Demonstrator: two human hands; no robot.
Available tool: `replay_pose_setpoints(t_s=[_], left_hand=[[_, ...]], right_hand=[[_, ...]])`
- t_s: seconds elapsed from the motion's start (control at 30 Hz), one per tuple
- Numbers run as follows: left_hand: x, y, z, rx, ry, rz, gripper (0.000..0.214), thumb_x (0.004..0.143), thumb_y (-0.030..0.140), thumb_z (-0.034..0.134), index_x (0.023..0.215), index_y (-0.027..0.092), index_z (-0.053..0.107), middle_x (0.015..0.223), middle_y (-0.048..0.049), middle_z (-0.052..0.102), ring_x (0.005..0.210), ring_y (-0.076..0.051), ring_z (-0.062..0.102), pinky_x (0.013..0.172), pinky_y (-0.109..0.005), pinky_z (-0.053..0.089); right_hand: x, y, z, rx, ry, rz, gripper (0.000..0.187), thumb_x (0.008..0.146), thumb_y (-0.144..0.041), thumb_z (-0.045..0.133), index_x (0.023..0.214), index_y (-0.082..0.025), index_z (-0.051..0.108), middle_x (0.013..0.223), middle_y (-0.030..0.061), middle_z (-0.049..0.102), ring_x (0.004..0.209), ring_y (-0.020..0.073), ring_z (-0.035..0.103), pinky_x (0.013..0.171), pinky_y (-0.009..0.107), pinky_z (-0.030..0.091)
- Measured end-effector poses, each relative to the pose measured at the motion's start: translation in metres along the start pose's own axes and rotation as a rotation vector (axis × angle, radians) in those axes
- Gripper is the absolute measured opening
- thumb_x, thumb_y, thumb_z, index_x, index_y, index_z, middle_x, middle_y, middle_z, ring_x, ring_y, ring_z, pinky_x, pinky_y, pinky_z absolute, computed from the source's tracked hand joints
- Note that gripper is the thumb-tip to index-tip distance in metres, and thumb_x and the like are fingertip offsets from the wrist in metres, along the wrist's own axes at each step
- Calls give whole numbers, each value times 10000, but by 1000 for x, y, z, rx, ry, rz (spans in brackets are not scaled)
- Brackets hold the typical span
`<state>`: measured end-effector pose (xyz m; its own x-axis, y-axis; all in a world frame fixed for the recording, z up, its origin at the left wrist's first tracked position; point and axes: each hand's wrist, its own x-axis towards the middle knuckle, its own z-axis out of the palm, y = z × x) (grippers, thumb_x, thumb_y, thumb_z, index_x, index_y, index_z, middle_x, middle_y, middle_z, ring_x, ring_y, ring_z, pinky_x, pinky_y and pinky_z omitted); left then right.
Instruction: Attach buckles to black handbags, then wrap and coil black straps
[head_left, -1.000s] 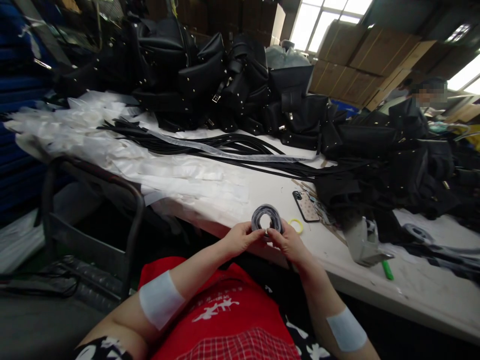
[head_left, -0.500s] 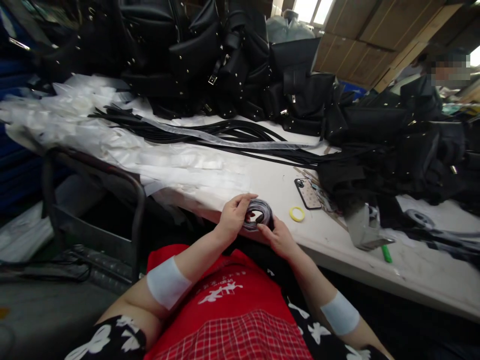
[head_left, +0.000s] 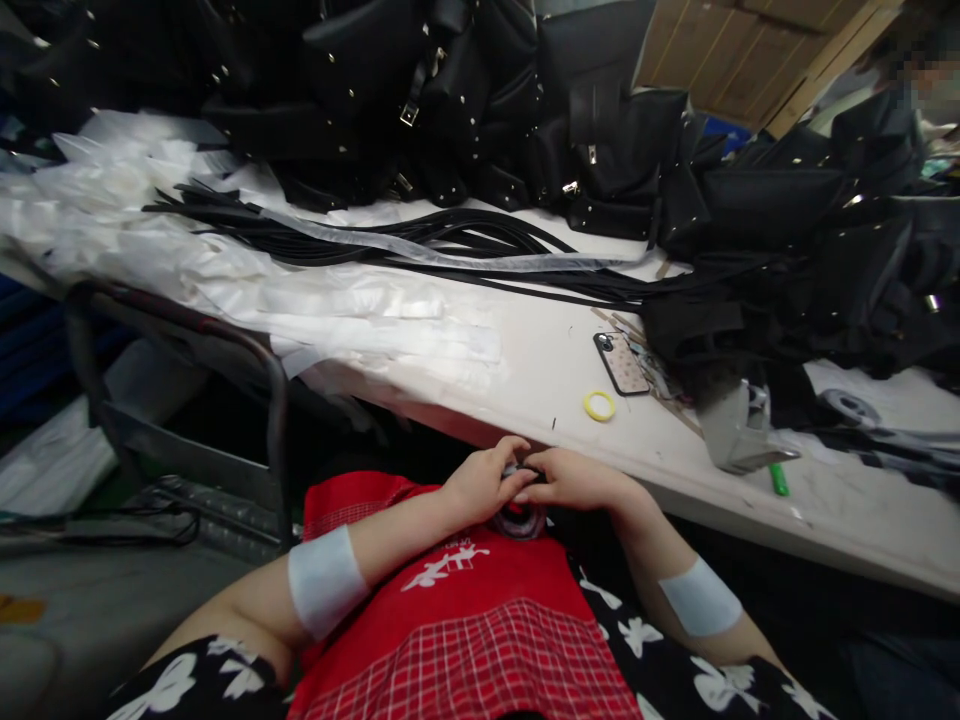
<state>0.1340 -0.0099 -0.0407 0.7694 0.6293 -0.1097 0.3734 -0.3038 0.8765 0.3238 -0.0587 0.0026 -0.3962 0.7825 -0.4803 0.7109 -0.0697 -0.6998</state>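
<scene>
Both hands meet over my lap, just below the table's front edge, closed on a coiled black strap wrapped in clear film. My left hand grips the coil's top from the left. My right hand pinches it from the right, fingers touching the left hand's fingers. Most of the coil is hidden under my fingers; only its lower curve shows against my red apron.
The white table carries a bundle of long black straps, clear plastic bags, a phone, a yellow ring and a tape dispenser. Black bags pile up behind. A metal cart frame stands left. Another person sits far right.
My hands brought the coiled strap from above the table edge down to my lap. The coil turned from upright and facing me to low and mostly covered by my fingers.
</scene>
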Motion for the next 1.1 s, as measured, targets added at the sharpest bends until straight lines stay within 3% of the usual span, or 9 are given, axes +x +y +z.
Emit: replay_pose_setpoints(t_s=[0.13,0.27,0.43,0.57,0.63,0.77,0.87,0.97,1.1], left_hand=[[-13,-14,7,-47,33,8,278,940,353,423,1017,188,633,968,-56,696,891,-193,642,834,-290,477],[-8,-18,-6,-69,-115,43,328,947,373,390,892,186,654,878,-33,684,832,-174,615,780,-263,460],[2,-12,-9,-13,-186,-3,327,898,414,452,742,180,620,746,-15,646,715,-163,572,664,-250,418],[1,-15,-2,-121,-180,-98,364,855,487,467,711,180,599,685,-6,611,651,-160,567,619,-248,425],[0,-19,0,-231,-200,-197,412,821,570,481,740,178,584,656,5,584,572,-154,561,560,-249,425],[0,-26,2,-350,-187,-294,514,753,695,518,757,182,551,623,19,563,514,-155,570,509,-242,416],[3,-26,3,-348,-166,-290,516,761,702,516,743,187,547,599,23,561,496,-156,569,505,-243,416],[5,-23,2,-332,-168,-283,505,762,692,523,734,188,550,585,21,567,482,-160,565,502,-248,418],[9,-18,0,-330,-182,-268,484,772,670,527,745,188,555,586,18,574,495,-161,568,507,-248,426]], right_hand=[[4,13,30,234,-12,43,403,866,-507,608,1011,-145,712,842,22,704,737,161,602,692,249,460],[10,20,48,388,7,11,415,879,-508,591,1087,-165,700,916,3,708,811,166,615,736,239,469],[16,17,43,264,5,66,436,799,-537,685,1091,-216,726,931,-14,723,860,180,639,780,227,473],[0,22,20,227,-23,78,456,855,-571,597,1077,-189,709,831,15,702,742,158,641,683,225,484],[-14,32,1,238,95,125,430,920,-535,509,1052,-174,700,827,30,700,715,143,645,653,217,491],[-46,69,-44,-69,616,469,327,969,-385,444,1007,-181,698,904,52,709,809,159,666,755,240,499],[-66,103,-68,-266,865,739,335,966,-232,385,1148,-105,636,1128,191,643,1067,275,613,915,364,449],[-78,134,-78,-407,946,918,362,919,-100,353,1152,-23,619,1184,301,570,1159,367,545,947,444,407],[-85,161,-80,-521,891,951,356,931,-97,333,1057,-90,666,1132,246,606,1109,342,567,920,409,423]])
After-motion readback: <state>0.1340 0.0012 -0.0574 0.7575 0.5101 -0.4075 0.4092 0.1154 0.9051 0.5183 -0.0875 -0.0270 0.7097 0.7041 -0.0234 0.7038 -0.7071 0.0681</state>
